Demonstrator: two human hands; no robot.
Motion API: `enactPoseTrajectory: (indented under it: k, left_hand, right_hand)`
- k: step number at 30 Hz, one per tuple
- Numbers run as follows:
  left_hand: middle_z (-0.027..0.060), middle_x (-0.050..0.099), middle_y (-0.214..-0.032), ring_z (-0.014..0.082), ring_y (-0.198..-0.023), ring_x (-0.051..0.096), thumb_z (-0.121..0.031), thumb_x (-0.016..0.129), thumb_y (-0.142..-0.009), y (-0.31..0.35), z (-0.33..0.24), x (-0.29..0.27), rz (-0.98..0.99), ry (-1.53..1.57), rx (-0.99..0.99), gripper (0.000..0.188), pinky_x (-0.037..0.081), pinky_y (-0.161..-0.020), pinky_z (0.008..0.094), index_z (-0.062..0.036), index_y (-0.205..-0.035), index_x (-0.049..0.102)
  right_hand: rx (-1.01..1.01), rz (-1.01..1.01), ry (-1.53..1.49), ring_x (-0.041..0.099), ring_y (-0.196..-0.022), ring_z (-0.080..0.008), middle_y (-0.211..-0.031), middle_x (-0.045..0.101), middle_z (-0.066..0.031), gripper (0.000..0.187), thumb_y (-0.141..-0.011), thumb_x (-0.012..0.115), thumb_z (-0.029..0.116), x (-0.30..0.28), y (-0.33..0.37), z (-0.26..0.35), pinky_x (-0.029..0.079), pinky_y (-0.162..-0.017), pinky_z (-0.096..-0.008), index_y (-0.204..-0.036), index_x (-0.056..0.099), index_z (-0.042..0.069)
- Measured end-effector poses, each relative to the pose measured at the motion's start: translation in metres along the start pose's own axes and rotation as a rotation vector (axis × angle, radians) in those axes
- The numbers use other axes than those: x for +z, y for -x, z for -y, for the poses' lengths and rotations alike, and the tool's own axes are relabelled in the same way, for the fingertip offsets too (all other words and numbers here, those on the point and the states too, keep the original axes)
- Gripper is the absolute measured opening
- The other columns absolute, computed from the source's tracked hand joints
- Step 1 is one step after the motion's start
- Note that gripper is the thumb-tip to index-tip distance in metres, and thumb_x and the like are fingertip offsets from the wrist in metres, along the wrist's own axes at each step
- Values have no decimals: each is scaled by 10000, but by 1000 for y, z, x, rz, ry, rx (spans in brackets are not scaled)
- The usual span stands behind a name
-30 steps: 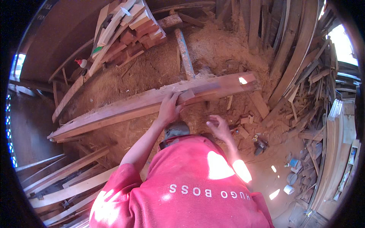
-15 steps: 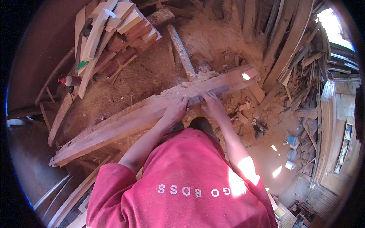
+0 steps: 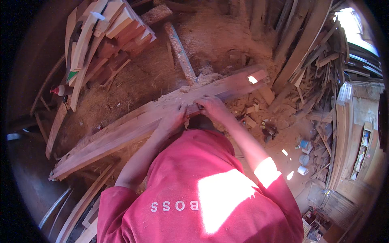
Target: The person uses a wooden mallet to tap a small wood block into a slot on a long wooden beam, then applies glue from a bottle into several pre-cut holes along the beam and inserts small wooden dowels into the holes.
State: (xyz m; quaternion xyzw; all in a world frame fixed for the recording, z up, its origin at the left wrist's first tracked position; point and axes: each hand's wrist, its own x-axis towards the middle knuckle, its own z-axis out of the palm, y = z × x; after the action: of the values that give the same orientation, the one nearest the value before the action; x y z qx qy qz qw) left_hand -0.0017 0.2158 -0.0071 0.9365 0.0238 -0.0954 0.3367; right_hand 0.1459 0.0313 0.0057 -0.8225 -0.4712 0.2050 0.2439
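Left hand and right hand grip a short block between them, at the left's three o'clock and the right's nine, against a long beam running eight to two o'clock.

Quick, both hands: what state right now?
Left hand: closed on the left end of the small block.
Right hand: closed on its right end.

from the right hand, a slanting bar blocks eleven o'clock, offcuts clutter four; one o'clock offers passage over the beam.
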Motion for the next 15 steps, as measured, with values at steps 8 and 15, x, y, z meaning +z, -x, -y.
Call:
enactPoseTrajectory:
  k: [8,15]
  left_hand:
    - [266,541,-1316,452,-1182,569,-207,627,-935,-1,-8,-9,78,9,-122,496,515,-956,492,-13,-1372,495]
    - [248,581,-1253,443,-1140,595,-92,657,-860,5,3,4,-141,14,-21,538,515,-935,480,-58,-1381,524]
  right_hand:
    - [-23,153,-30,638,-1149,-304,-1157,700,-69,424,-779,779,156,1,-6,-23,434,-1038,-508,-1192,681,161]
    - [-77,182,-64,640,-1142,-330,-1157,695,-98,447,-784,787,235,-7,-8,-26,450,-1014,-513,-1213,673,182]
